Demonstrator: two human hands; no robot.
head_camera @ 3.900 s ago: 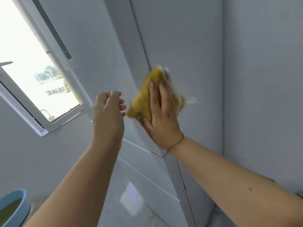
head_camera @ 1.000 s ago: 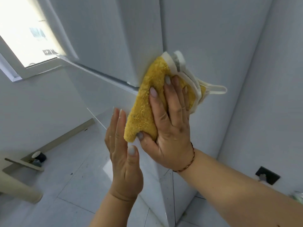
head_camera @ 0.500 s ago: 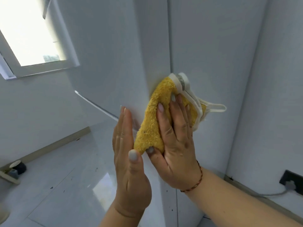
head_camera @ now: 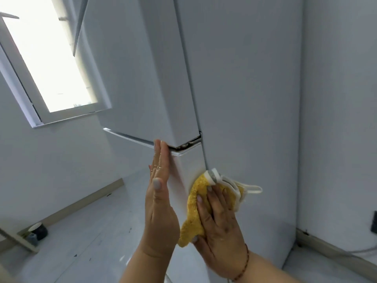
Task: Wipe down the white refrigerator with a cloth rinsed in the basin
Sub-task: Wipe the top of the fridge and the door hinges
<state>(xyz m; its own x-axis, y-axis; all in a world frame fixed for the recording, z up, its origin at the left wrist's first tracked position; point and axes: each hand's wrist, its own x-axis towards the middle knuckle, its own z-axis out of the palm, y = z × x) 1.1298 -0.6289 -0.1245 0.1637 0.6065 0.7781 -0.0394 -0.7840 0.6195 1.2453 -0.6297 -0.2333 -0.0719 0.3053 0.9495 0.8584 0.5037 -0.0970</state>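
Wiping the lower side of the white refrigerator (head_camera: pixel 244 99), near its front corner.

I see my right hand (head_camera: pixel 220 227) spread flat, pressing the yellow cloth (head_camera: pixel 193 203) against the fridge's side panel just below the seam between the two doors; the hand hides most of the cloth. My left hand (head_camera: pixel 160 203) stands flat, fingers straight, against the lower door's front edge, holding nothing. Down by the floor's left edge sits a dark container (head_camera: pixel 38 229), too small to identify. The window (head_camera: pixel 47 58) is blown out white.
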